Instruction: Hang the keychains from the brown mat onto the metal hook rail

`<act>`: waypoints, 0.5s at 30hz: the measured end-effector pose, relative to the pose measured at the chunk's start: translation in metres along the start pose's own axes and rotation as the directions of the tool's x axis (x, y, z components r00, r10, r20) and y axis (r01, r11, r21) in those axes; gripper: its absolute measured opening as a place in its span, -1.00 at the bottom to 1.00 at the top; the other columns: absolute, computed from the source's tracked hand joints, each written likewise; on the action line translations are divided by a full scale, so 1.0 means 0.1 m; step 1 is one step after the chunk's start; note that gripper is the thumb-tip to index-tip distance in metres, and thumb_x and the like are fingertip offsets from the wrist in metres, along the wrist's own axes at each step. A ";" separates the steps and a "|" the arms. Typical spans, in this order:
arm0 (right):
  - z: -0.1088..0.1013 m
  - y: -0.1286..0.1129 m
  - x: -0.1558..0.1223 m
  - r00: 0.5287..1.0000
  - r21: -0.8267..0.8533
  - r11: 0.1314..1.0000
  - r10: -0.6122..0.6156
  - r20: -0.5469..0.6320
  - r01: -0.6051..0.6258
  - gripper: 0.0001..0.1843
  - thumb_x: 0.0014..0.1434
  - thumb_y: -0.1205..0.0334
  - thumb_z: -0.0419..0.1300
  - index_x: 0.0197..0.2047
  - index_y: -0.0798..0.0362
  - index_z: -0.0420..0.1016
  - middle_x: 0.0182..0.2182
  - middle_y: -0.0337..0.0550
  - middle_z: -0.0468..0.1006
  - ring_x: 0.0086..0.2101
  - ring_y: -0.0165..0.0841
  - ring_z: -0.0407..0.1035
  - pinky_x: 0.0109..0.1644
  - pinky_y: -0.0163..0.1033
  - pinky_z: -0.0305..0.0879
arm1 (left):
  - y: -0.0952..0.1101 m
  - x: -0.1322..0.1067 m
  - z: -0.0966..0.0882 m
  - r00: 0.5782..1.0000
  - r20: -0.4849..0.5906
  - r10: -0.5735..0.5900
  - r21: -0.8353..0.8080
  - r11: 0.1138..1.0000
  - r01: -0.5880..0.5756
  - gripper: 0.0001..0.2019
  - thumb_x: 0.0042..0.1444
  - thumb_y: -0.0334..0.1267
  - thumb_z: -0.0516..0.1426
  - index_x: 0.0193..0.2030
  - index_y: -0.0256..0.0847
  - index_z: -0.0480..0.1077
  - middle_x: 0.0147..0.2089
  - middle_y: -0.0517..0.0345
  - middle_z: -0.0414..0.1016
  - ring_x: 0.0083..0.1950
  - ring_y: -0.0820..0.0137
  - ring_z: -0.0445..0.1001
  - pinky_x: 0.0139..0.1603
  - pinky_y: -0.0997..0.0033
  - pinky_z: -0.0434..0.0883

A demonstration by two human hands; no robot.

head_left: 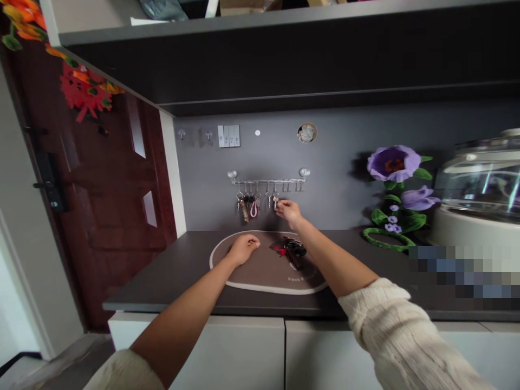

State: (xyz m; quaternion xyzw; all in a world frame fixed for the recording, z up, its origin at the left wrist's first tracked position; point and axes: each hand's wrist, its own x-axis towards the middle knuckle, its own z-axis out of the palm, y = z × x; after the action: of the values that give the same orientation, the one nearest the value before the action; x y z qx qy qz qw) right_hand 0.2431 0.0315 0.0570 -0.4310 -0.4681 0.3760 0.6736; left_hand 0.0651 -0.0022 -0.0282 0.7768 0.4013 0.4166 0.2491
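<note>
At far left, a dark red door (109, 189) is bearing a red paper ornament (84, 91). Next, a brown mat (260, 276) with a pale rim is lying on the dark countertop (170, 276). Over its left part the left hand (244, 249) is curling its fingers loosely; I cannot tell whether it is holding anything or touching the mat. Above, several keys (245, 207), one with a pink strap (254, 208), are hanging from a hook rail (268, 181) on the grey wall. Farther right along that rail, a silver key (275, 200) is sitting below a hook, and the right hand (289, 211) is pinching it narrowly between thumb and fingertips. Below that hand, a dark bunch with a red tag (293, 250) is lying on the mat. Purple flowers (394, 163) are standing beside a glass-topped appliance (479, 187) at far right.
</note>
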 end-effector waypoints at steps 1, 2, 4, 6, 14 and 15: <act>-0.02 0.00 -0.05 1.000 -0.012 1.000 0.007 0.011 -0.006 -0.96 -0.01 0.42 0.09 -0.46 0.13 0.33 -0.60 -0.30 0.37 -0.58 -0.58 0.29 -0.44 -0.43 0.28 | 0.00 -0.01 0.00 1.000 0.007 0.004 0.000 1.000 -0.004 -0.86 -0.06 -0.29 0.07 -0.40 -0.29 0.40 -0.40 0.13 0.46 -0.37 0.47 0.38 -0.28 0.46 0.31; -0.04 0.00 -0.11 1.000 -0.024 1.000 0.014 0.024 -0.014 -0.96 -0.01 0.42 0.10 -0.44 0.13 0.34 -0.58 -0.29 0.38 -0.57 -0.58 0.30 -0.44 -0.43 0.28 | 0.01 -0.01 -0.01 1.000 0.016 0.008 0.000 1.000 -0.008 -0.86 -0.07 -0.28 0.07 -0.41 -0.28 0.40 -0.39 0.13 0.46 -0.36 0.47 0.38 -0.27 0.45 0.31; -0.08 0.01 -0.23 0.998 -0.046 0.999 0.026 0.053 -0.024 -0.95 -0.02 0.41 0.10 -0.42 0.12 0.35 -0.55 -0.27 0.40 -0.54 -0.56 0.31 -0.44 -0.43 0.27 | 0.01 -0.02 -0.02 0.999 0.035 -0.005 -0.008 1.000 0.006 -0.87 -0.09 -0.28 0.09 -0.41 -0.28 0.40 -0.39 0.13 0.46 -0.36 0.47 0.37 -0.27 0.46 0.30; -0.14 0.01 -0.35 0.996 -0.076 0.997 0.035 0.086 -0.028 -0.94 -0.02 0.41 0.10 -0.41 0.12 0.36 -0.51 -0.24 0.42 -0.53 -0.55 0.32 -0.44 -0.42 0.27 | 0.03 -0.01 -0.04 0.997 0.054 -0.050 -0.032 0.998 0.052 -0.87 -0.12 -0.30 0.11 -0.40 -0.29 0.39 -0.42 0.15 0.45 -0.39 0.49 0.36 -0.28 0.47 0.30; -0.36 0.10 -0.69 0.988 -0.228 0.972 -0.020 0.155 0.055 -0.94 -0.07 0.39 0.13 -0.42 0.13 0.40 -0.55 -0.25 0.44 -0.54 -0.54 0.28 -0.46 -0.44 0.20 | 0.12 0.09 0.00 0.989 0.053 -0.140 -0.016 0.990 0.141 -0.81 -0.19 -0.43 0.15 -0.34 -0.34 0.37 -0.46 0.18 0.39 -0.47 0.54 0.30 -0.32 0.46 0.30; -0.39 0.12 -0.71 0.985 -0.255 0.963 -0.052 0.164 0.093 -0.93 -0.07 0.37 0.14 -0.42 0.13 0.40 -0.56 -0.26 0.43 -0.54 -0.54 0.27 -0.45 -0.44 0.20 | 0.15 0.10 0.03 0.993 0.040 -0.114 -0.003 0.993 0.115 -0.80 -0.20 -0.44 0.16 -0.33 -0.33 0.37 -0.43 0.16 0.40 -0.45 0.53 0.31 -0.30 0.44 0.30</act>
State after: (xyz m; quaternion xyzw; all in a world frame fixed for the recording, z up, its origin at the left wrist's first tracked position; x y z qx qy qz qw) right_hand 0.2591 -0.0375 0.0163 -0.4679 -0.5803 0.3186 0.5856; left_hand 0.0773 -0.0022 -0.0150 0.7600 0.4390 0.3870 0.2827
